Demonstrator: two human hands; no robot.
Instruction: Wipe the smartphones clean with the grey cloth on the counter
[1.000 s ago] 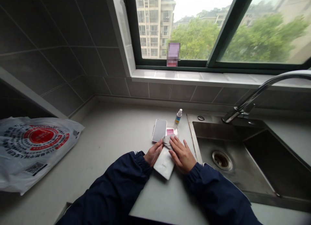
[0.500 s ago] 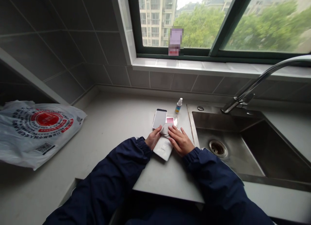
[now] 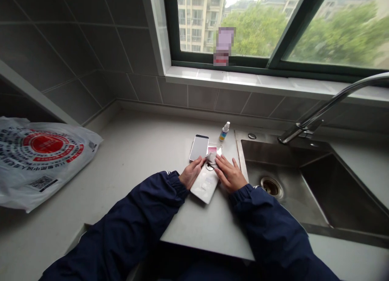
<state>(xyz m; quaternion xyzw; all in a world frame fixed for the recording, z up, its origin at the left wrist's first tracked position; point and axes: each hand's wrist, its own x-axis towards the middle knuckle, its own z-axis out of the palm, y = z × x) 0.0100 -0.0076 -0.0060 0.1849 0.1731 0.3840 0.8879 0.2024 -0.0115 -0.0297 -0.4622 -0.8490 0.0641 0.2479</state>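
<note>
A white smartphone, back side up with a round camera ring near its top, is held above the counter. My left hand grips its left edge. My right hand presses a crumpled pale cloth on the phone's upper end, beside the camera ring. Just beyond lies a flat phone-shaped piece with a pale face and a dark top strip. To its right is a clear case with a pink card in it, partly hidden by the cloth.
A small spray bottle stands behind the case. The steel sink with its faucet is on the right. On the left, a printed plastic bag lies on the counter. A window is at the back.
The cloth has shifted up and right across the phone with my right hand, and the camera ring now shows. My left hand stays on the phone's edge. The view has turned slightly.
</note>
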